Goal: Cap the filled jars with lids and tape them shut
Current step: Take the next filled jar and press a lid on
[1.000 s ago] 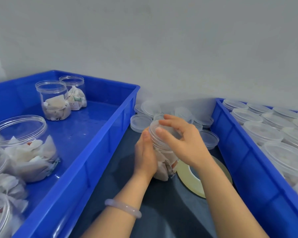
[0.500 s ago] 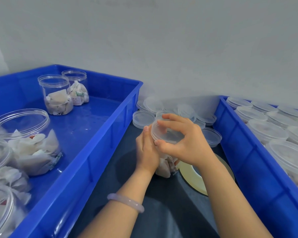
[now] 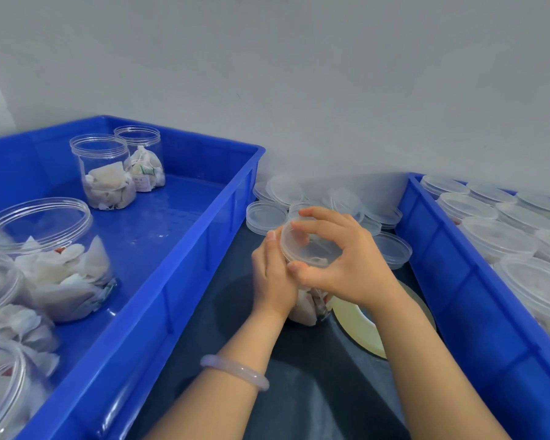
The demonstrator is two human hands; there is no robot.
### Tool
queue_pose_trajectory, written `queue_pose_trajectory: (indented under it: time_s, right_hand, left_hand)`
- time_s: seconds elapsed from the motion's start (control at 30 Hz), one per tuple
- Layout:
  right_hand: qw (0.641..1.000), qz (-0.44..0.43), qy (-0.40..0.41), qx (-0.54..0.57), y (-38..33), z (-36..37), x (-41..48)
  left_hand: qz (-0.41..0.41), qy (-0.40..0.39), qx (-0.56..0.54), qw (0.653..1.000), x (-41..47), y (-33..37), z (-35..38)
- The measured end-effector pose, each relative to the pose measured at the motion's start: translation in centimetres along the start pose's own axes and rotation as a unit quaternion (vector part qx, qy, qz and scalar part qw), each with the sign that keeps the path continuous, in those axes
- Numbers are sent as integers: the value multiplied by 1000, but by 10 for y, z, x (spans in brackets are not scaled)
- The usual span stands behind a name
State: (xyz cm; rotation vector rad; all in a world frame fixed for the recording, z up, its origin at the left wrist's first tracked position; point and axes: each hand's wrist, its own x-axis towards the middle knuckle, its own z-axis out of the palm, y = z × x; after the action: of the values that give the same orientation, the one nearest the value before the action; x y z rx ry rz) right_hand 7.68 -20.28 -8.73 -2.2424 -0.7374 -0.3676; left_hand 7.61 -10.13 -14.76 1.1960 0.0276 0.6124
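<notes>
No readable text, only blurred print on one sachet tag

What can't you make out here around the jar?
Head view:
Jar: mostly hidden by left hand and right hand; lid seating unclear.
Tape roll: largely behind the right forearm.
Nearest open jars in left bin: cut off by the left edge.

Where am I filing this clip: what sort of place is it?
Probably a small packing workstation: a blue bin of open filled jars, a heap of loose clear lids, and a tape roll.
</notes>
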Motion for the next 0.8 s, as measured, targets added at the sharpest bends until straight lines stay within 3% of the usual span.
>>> queue_pose_trajectory:
  time_s: [0.43, 0.5, 0.67, 0.8]
  right_hand:
    - [996, 37, 27, -72, -6, 7, 1]
    - [996, 34, -8, -87, -9, 2, 0]
    - [972, 77, -182, -128, -15, -20, -3]
    - [962, 107, -157, -194, -25, -28, -7]
  left_hand:
    - [-7, -5, -10, 1000, 2, -1, 1]
    - [-11, -11, -19, 1000, 2, -3, 0]
    - [-14, 10, -22, 1000, 3, -2, 3]
    - [-4, 24, 3, 1000, 3, -3, 4]
